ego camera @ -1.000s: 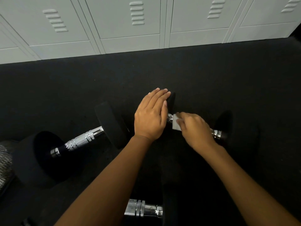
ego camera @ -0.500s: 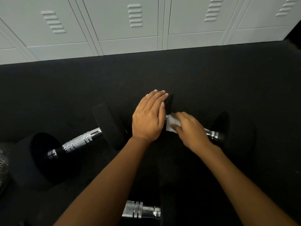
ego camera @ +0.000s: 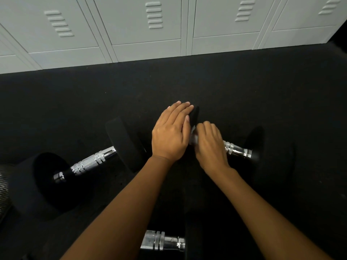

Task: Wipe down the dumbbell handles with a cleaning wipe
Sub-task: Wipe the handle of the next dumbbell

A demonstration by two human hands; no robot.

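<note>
**Wipe at the bar:** A dumbbell (ego camera: 244, 152) is shown lying on a black rubber floor (ego camera: 112, 94) in front of a row of pale grey lockers (ego camera: 150, 25). Its chrome handle (ego camera: 231, 147) is gripped by the right hand (ego camera: 210, 147). The fingers of that hand are curled down over the bar and clamped on a white wipe (ego camera: 193, 136). Only a small crumpled patch of the wipe is seen, at the handle's left end, right against the inner face of the left weight (ego camera: 195, 114).

The left hand (ego camera: 171, 132) is laid flat on that black weight, with its fingers straight and held together and the tips reaching over the top edge. The two hands are touching or very nearly so; which of the two cannot be told. The right end of the handle is uncovered, and its ringed collar is seen shining beside the right weight (ego camera: 266, 147).

A second dumbbell (ego camera: 92, 162) is seen just to the left, angled on the floor. Its near weight is large in the lower left corner and its far weight is close by the left hand. Part of a third dumbbell (ego camera: 161, 241) is seen at the bottom edge, below the hands. A dark mesh object (ego camera: 3, 184) is cut off by the left edge and cannot be identified.
</note>
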